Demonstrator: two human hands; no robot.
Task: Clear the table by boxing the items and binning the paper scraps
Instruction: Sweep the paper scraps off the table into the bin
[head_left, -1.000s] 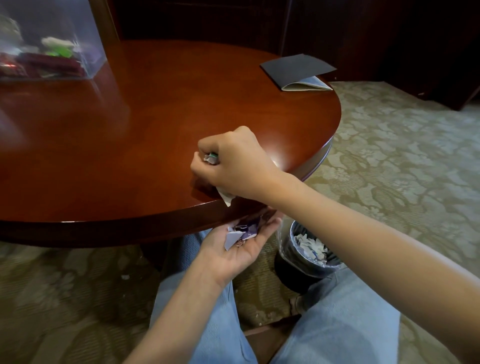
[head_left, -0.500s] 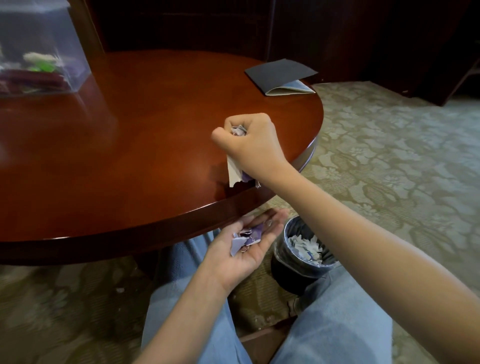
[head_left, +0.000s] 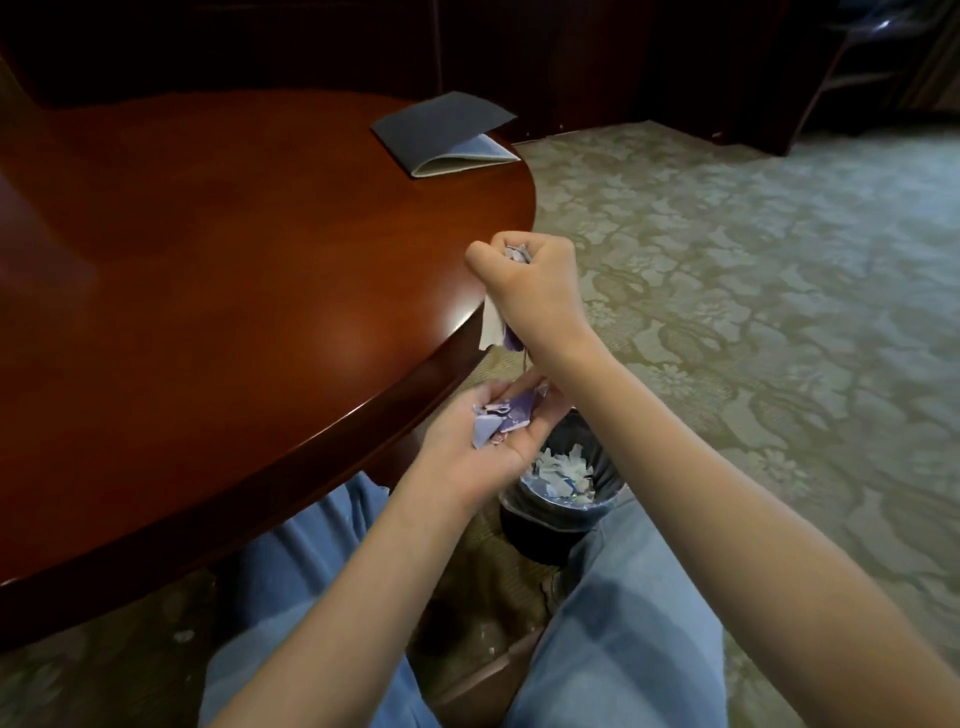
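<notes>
Paper scraps (head_left: 501, 423): one bunch clenched in my right hand (head_left: 530, 291), now carried off the table (head_left: 260, 260); more resting in my cupped left hand (head_left: 483, 452), above the bin (head_left: 545, 535). Dumping likely next.

Round table (head_left: 208, 260) of polished red-brown wood. On it we see a dark folder (head_left: 441, 130) lying flat near the far edge. The patterned carpet (head_left: 779, 312) carries a dark, plastic-lined bin (head_left: 545, 535) just beside the table's rim, and a few pale flecks (head_left: 182, 635) beneath the tabletop.
</notes>
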